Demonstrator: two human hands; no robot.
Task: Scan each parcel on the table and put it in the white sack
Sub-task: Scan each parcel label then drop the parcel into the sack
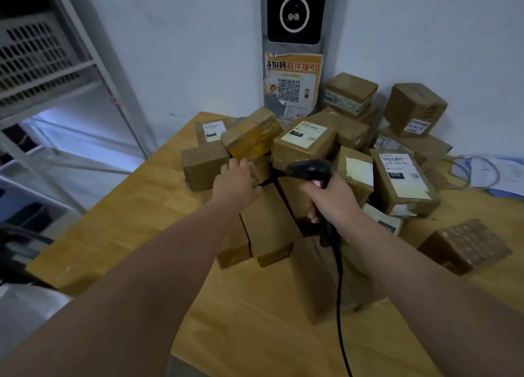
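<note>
Several brown cardboard parcels are heaped on the wooden table [119,229]. My right hand [331,198] grips a black corded barcode scanner [309,171], whose head points left over the pile. My left hand [236,182] reaches forward, its fingers on a small brown parcel [261,169] between a plain box [204,165] and a labelled box [304,144]. Whether the fingers curl around that parcel is hidden. A tape-wrapped parcel [252,135] lies just beyond. No white sack shows in this view.
A kiosk post [295,16] with a screen and a QR poster stands at the wall behind the pile. Metal shelving [42,64] with a crate is at the left. Papers and a cable [482,172] lie at the right. The scanner cord [338,305] runs toward me.
</note>
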